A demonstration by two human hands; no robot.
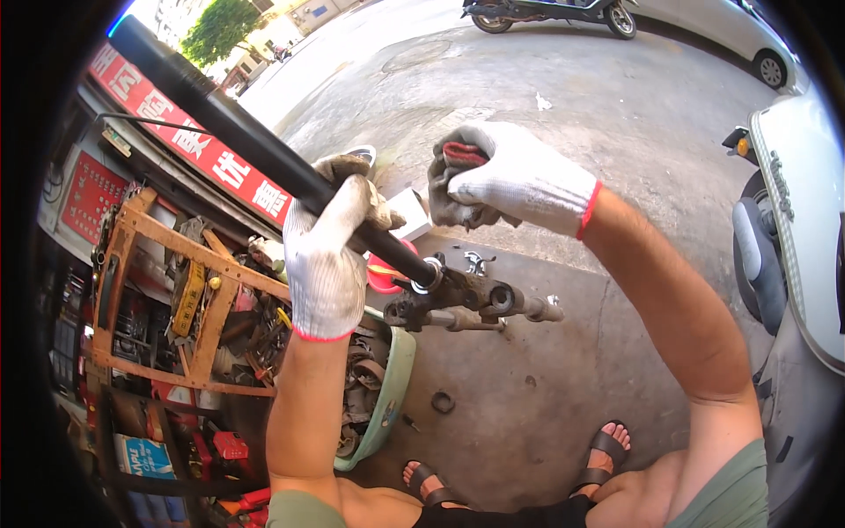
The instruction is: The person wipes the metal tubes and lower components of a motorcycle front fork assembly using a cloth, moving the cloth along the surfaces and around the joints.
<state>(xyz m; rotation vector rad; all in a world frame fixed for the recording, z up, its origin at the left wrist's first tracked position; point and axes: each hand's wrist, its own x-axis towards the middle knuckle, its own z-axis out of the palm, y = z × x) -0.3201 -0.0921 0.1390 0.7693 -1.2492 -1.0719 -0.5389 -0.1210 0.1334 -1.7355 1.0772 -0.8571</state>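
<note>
My left hand [324,264], in a white knit glove with dirty fingers, is wrapped round a long black pipe [233,123]. The pipe slants from the upper left toward the middle. Its lower end meets a metal ring [429,275] on a greasy two-legged fork assembly [471,292]. My right hand [528,176], gloved too, is closed in the air to the right of the pipe, apart from it. A rough red piece [465,154] shows between its thumb and fingers; whether it is cloth or something else I cannot make out.
At left stands a wooden frame [211,255] amid cluttered tools and boxes. A green tub [396,387] of used parts and a red basin [384,275] sit below the pipe. On the floor lies a black ring [443,402]. A white scooter [805,220] stands at right.
</note>
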